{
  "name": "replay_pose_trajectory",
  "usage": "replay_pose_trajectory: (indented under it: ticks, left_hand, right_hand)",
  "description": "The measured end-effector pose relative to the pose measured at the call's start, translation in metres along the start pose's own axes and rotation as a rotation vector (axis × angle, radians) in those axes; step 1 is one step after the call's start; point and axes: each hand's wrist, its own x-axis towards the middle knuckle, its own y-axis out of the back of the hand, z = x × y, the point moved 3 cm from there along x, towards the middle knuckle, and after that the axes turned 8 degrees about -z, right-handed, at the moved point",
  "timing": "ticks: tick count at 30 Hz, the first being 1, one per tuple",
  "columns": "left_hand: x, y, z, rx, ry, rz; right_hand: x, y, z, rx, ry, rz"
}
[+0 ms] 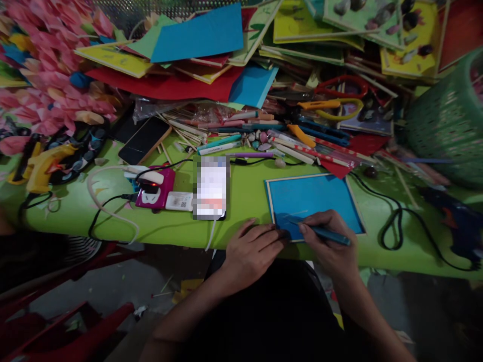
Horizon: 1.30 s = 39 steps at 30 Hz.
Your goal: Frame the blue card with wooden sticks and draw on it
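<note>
A blue sheet of card (317, 196) framed with thin pale sticks lies near the table's front edge. In my right hand (332, 241) is a blue-green pen (332, 235), its tip touching the card, where faint light lines show. My left hand (256, 246) rests flat at the card's lower left corner, fingers stretched out and holding nothing. To the left of the card a phone (210, 186) with a lit, blurred screen lies with a white cable running from its lower end.
A magenta power strip (154, 188) with plugs and cables sits left. A yellow glue gun (49, 166) lies far left, a dark blue one (458, 221) far right. Behind are a dark phone (145, 141), several pens, scissors (332, 105), coloured cards (198, 35) and a green basket (441, 115).
</note>
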Motion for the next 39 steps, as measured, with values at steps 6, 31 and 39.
replay_pose_trajectory:
  ticks: [6,31,39]
  left_hand:
    - [0.000,0.002,-0.001,-0.029,-0.008,0.024]
    - [0.000,0.004,-0.002,-0.035,-0.011,0.016]
    - [0.001,0.004,-0.001,-0.035,-0.006,0.010]
  right_hand:
    - [-0.001,-0.001,0.000,-0.017,0.003,-0.026]
    - [-0.008,0.003,0.009,0.029,-0.047,-0.088]
    - [-0.011,0.003,0.012,0.101,-0.102,-0.049]
